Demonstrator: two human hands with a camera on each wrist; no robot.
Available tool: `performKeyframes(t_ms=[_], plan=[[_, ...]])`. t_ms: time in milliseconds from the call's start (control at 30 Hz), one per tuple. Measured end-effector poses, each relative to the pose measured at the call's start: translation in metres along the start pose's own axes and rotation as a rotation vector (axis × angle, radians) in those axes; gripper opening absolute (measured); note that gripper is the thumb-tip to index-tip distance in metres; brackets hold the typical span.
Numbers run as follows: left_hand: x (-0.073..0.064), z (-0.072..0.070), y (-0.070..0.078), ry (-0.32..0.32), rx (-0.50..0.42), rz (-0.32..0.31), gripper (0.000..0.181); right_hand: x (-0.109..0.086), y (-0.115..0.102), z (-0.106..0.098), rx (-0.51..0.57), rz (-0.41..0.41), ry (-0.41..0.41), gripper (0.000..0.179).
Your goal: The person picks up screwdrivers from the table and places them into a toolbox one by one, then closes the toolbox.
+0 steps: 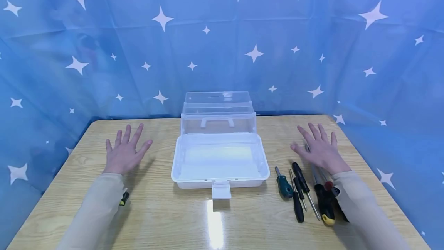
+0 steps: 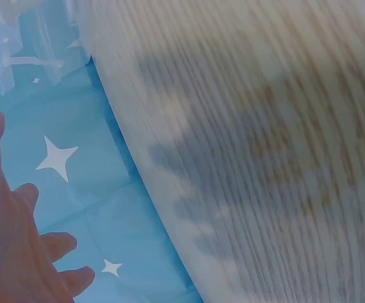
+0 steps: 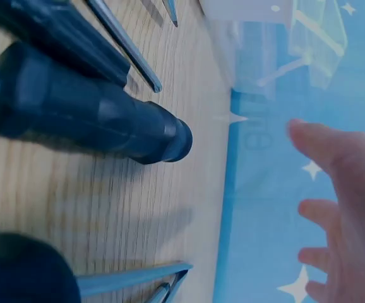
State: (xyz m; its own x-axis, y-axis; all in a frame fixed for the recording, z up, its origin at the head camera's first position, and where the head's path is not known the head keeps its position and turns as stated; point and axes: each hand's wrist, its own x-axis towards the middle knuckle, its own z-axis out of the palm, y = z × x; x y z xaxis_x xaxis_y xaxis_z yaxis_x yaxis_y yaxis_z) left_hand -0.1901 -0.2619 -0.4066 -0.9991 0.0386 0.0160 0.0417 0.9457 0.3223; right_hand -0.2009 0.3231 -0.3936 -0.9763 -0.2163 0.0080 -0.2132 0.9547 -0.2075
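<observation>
My left hand [image 1: 125, 151] hovers over the left side of the table, fingers spread and holding nothing. On the right, my right hand [image 1: 320, 149] is also spread and holds nothing, above a group of screwdrivers. Between the hands stands a white plastic box [image 1: 220, 182], its clear lid [image 1: 218, 105] raised and its inside bare. Nearest the box lies a stubby teal screwdriver [image 1: 285, 186]; beside it are slim black screwdrivers [image 1: 298, 207] and a black-and-yellow handle [image 1: 325, 205]. A thick black handle [image 3: 100, 113] shows close up in the right wrist view. My right forearm partly hides other tools.
A wooden table [image 1: 163, 219] carries everything. Behind it hangs a blue curtain [image 1: 222, 38] with white stars, close to the table's back edge. The box's front latch [image 1: 221, 191] hangs forward. A small black-and-yellow thing [image 1: 124, 198] shows by the left sleeve.
</observation>
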Motion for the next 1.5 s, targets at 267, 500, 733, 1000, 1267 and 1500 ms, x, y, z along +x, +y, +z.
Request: performKeyframes(t_ms=[267,500,733,1000,1267,1500], plan=[[0.002,0.004,0.001,-0.020,-0.010,0.008,0.077,-0.005,0.002,0.001,-0.015,-0.049,-0.006,0.082],[0.002,0.010,0.005,-0.038,-0.020,0.037,0.078,-0.010,0.005,-0.002,-0.024,-0.148,0.059,0.069],[0.004,0.015,0.015,-0.038,-0.028,0.083,0.076,-0.017,0.006,-0.005,0.013,-0.215,0.053,0.055],[0.002,0.019,0.029,-0.024,-0.043,0.156,0.072,-0.029,0.009,-0.006,0.065,-0.209,0.035,0.051],[-0.005,0.021,0.039,-0.029,-0.098,0.215,0.069,-0.041,0.021,-0.004,0.072,-0.186,0.008,0.053],[-0.011,0.025,0.045,-0.030,-0.146,0.246,0.070,-0.051,0.032,-0.003,0.099,-0.147,-0.017,0.055]])
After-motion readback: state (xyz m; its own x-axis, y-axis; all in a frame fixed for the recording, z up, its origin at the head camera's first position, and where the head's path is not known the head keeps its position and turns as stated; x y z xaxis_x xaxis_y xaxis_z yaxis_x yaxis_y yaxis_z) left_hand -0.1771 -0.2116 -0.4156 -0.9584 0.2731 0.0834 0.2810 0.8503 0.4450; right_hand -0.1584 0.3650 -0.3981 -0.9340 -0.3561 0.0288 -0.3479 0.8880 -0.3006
